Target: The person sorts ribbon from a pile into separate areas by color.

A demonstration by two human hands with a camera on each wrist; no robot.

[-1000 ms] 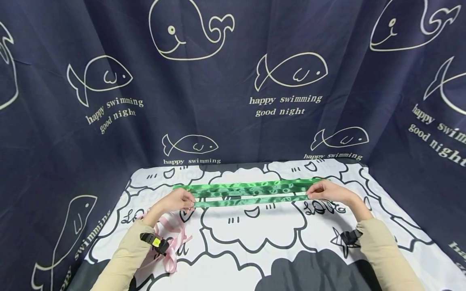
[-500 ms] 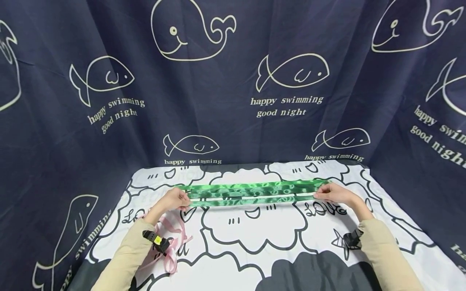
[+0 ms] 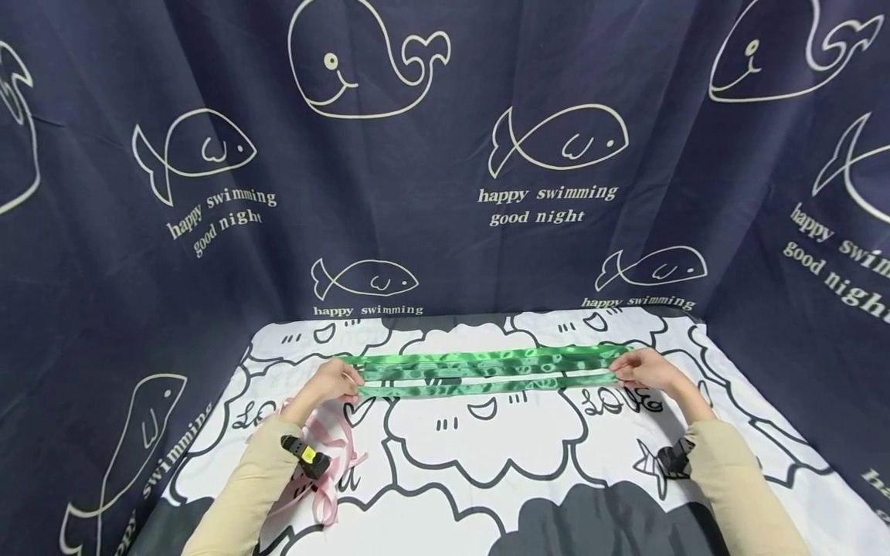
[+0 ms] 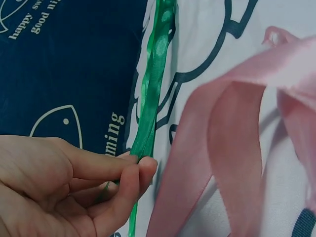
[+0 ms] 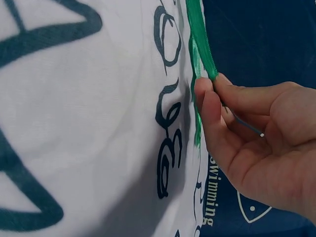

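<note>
A shiny green ribbon (image 3: 487, 384) stretches level between my two hands in the head view, with more green strips lying side by side just behind it on the cloth. My left hand (image 3: 334, 380) pinches its left end between thumb and fingertips, as the left wrist view shows with the green ribbon (image 4: 153, 89) narrowing into the grip. At the other end, my right hand (image 3: 643, 368) pinches the ribbon the same way; in the right wrist view the green ribbon (image 5: 200, 39) runs up and away from the fingertips. How the strips join is hidden behind the hands.
A loose heap of pink ribbon (image 3: 334, 448) lies under and beside my left forearm, large in the left wrist view. The table is covered by a white cloth (image 3: 480, 440) with dark cloud drawings. A navy curtain (image 3: 445, 154) rises behind and at both sides.
My right hand has slid a little to the right along the ribbon, and my left hand slightly to the left. The span of front strip between them has grown longer.
</note>
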